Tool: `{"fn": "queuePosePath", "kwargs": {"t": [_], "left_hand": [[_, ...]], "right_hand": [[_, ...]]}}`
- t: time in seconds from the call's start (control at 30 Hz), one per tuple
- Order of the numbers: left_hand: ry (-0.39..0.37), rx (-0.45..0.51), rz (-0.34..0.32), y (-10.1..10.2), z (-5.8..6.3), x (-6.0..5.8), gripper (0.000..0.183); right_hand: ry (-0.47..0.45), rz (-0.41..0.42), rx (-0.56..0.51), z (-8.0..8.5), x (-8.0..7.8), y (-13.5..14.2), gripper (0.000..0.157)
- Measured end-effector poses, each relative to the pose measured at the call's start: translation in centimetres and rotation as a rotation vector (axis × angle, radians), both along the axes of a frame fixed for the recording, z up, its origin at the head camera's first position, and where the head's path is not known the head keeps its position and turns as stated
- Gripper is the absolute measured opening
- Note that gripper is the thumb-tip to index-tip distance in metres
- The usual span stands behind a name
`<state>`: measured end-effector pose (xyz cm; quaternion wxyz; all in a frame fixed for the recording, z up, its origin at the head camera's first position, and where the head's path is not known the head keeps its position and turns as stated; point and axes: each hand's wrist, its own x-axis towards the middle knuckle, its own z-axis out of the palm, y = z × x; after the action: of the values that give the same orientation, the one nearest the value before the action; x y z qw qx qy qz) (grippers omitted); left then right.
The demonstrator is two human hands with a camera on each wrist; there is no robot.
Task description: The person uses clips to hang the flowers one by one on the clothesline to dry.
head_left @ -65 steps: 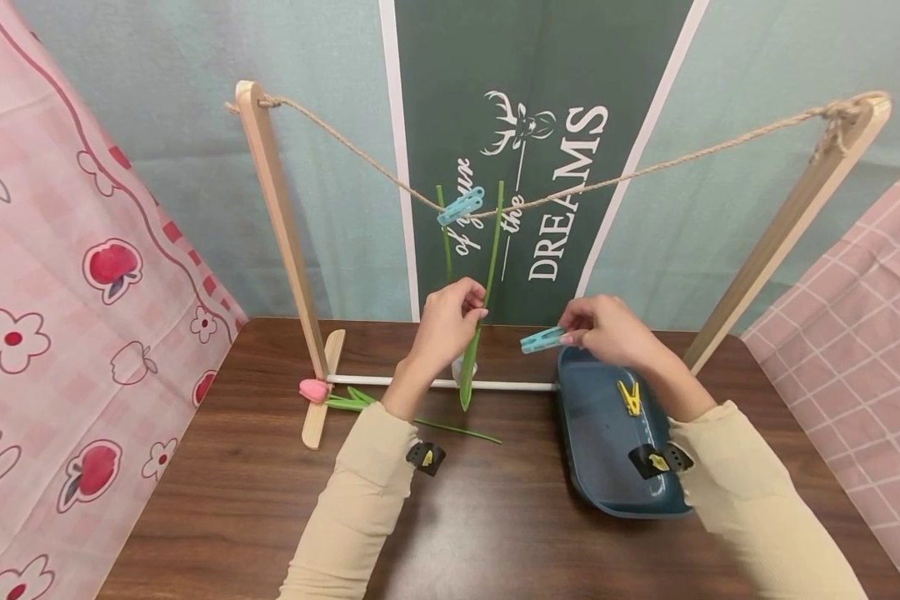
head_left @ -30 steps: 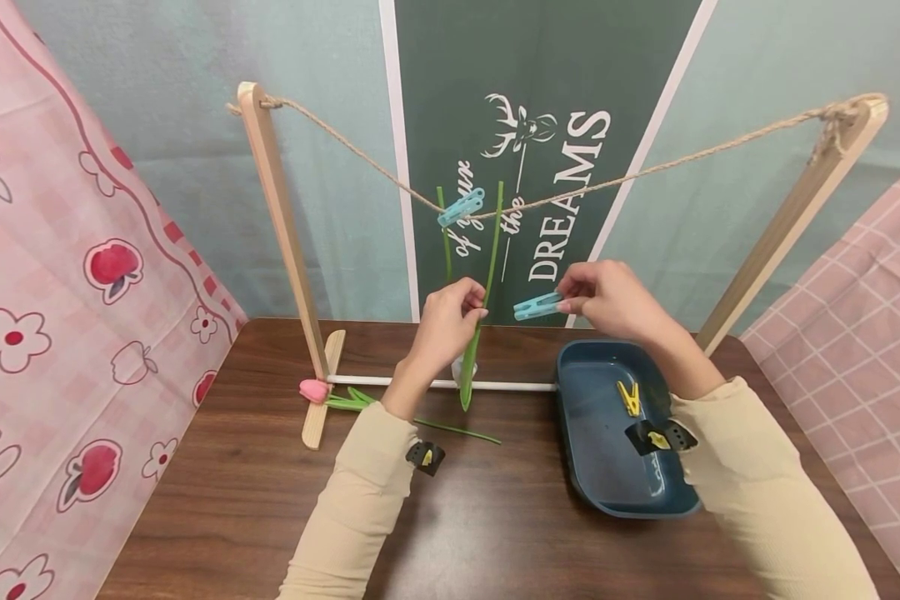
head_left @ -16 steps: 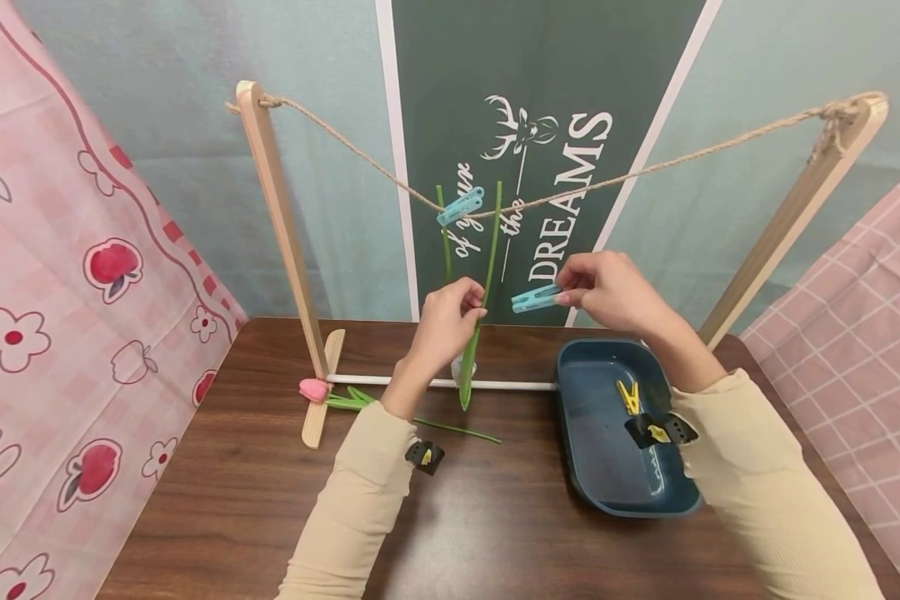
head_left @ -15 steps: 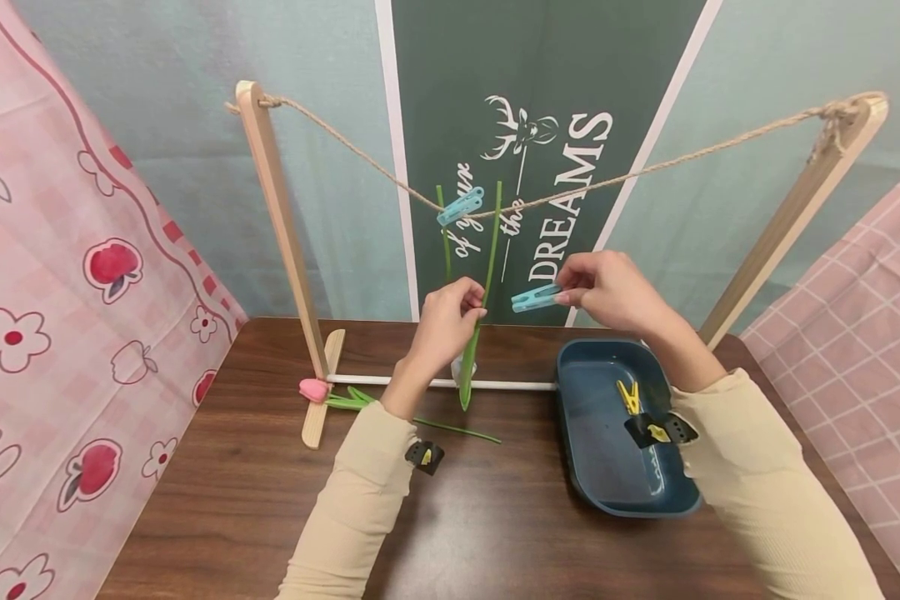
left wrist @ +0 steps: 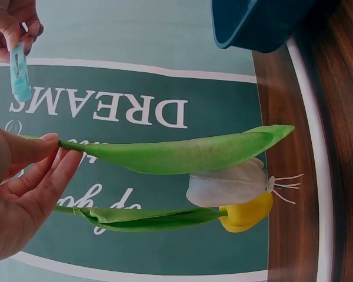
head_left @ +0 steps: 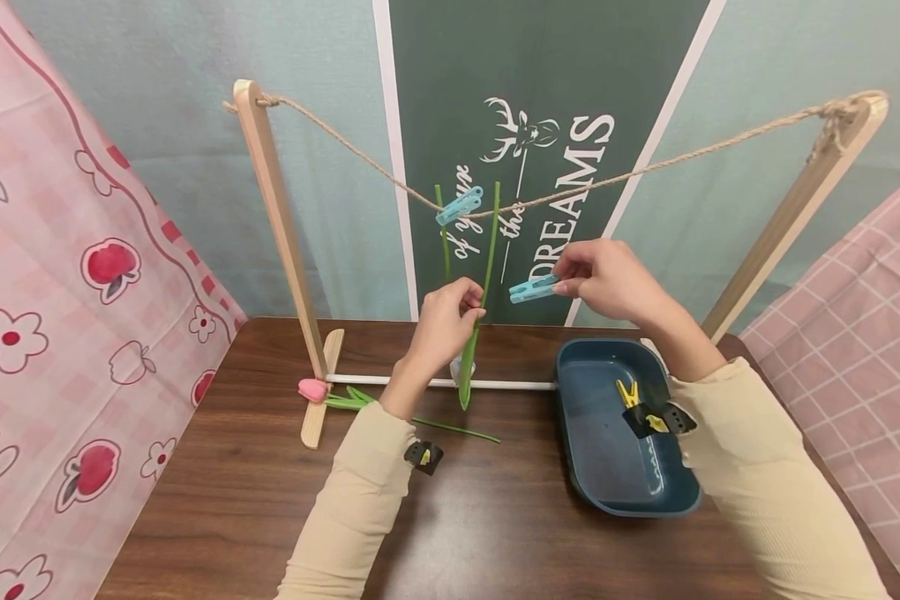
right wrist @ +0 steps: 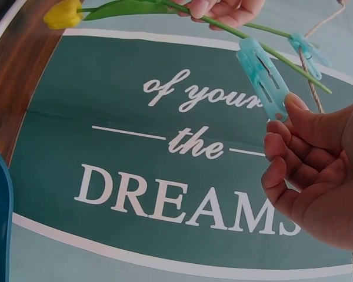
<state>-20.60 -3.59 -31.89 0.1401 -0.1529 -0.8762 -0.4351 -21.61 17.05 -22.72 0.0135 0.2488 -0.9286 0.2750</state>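
My left hand (head_left: 446,325) pinches a tulip's green stem (head_left: 492,242) below the rope, its long leaf (left wrist: 188,153) pointing down. A white tulip head (left wrist: 223,185) and a yellow tulip head (left wrist: 247,212) show by the leaf; which belongs to the held stem I cannot tell. Between thumb and fingers, my right hand (head_left: 607,279) holds a light blue clothespin (head_left: 532,288), a little right of the stem and apart from it. Another blue clothespin (head_left: 460,206) grips the rope and a second green stem (head_left: 443,237), whose lower part is hidden behind my left hand.
A rope (head_left: 682,158) sags between two wooden posts (head_left: 281,225). On the table (head_left: 495,533) lies a pink tulip (head_left: 312,390), partly under my left arm. A dark blue tub (head_left: 607,467) containing a yellow clothespin (head_left: 628,393) stands right. A white bar (head_left: 513,385) runs along the back.
My right hand has risen from just above the tub, taking the blue clothespin upward and slightly left towards the held stem. The left hand stays nearly still.
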Motion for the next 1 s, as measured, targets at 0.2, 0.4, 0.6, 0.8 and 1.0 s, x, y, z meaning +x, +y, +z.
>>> {"fn": "queuePosePath", "kwargs": {"t": [0.2,0.4,0.6,0.8,1.0], "left_hand": [[0.006,-0.002,-0.004,-0.1,-0.1,0.0,0.01],[0.017,0.0,-0.024,-0.5,-0.3,0.4,0.011],[0.024,-0.002,-0.041,-0.7,-0.4,0.9,0.01],[0.031,-0.002,-0.05,-0.8,-0.5,1.2,0.01],[0.034,0.001,-0.058,-0.9,-0.5,1.5,0.01]], "right_hand": [[0.024,0.007,0.018,0.5,-0.1,0.0,0.007],[0.066,-0.013,0.045,0.7,0.5,-0.4,0.004],[0.114,-0.022,0.056,1.4,1.1,-1.0,0.004],[0.139,-0.035,0.054,2.1,1.6,-1.7,0.003],[0.181,-0.036,0.062,3.0,2.0,-2.4,0.004]]}}
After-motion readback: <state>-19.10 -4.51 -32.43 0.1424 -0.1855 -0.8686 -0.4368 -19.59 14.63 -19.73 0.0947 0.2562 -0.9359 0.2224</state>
